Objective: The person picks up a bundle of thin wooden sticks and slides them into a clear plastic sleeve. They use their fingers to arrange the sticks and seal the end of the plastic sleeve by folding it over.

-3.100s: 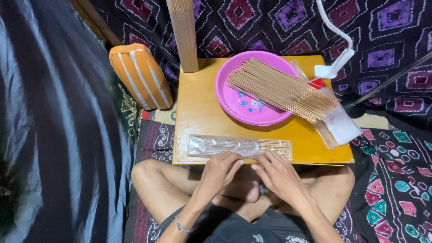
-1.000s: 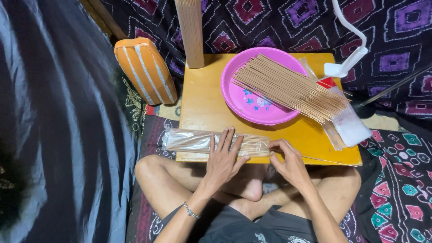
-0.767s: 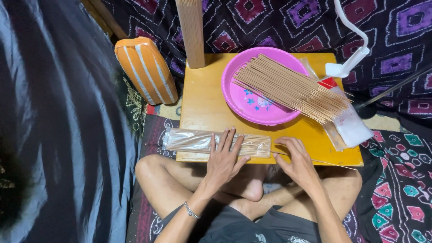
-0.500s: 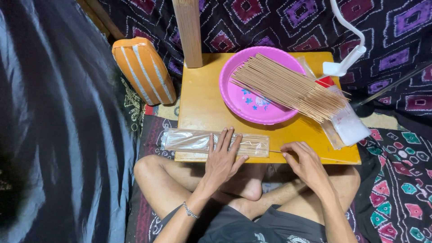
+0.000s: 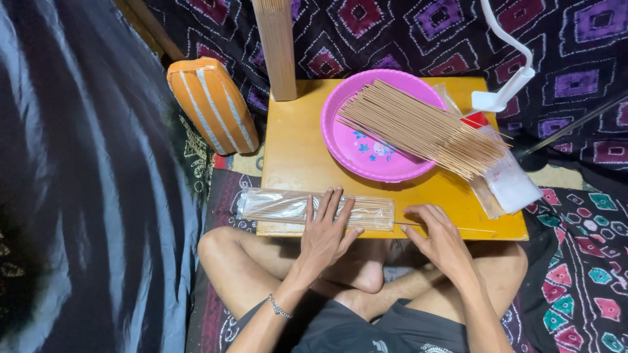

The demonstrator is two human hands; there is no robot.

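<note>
Both hands rest at the near edge of a low yellow wooden table (image 5: 294, 157): the left hand (image 5: 325, 229) lies flat with fingers spread on a long clear plastic packet of thin tan sticks (image 5: 288, 206), pressing it down rather than gripping it, while the right hand (image 5: 439, 236) sits just beside the packet's right end, fingers loosely curled with the tips on the tabletop and nothing clamped in them. That packet lies lengthwise along the table's front edge, its left end overhanging the corner slightly. Behind it stands a round pink plastic basin (image 5: 366, 147) with a loose bundle of thin tan sticks (image 5: 418, 127) laid slantwise across its rim, their far ends reaching over a clear plastic bag with a red patch and white contents (image 5: 507, 183) at the table's right side. An orange cushion with pale stripes (image 5: 212, 104) leans beside the table's left edge, and a pale wooden post (image 5: 278, 46) rises from the back corner.
</note>
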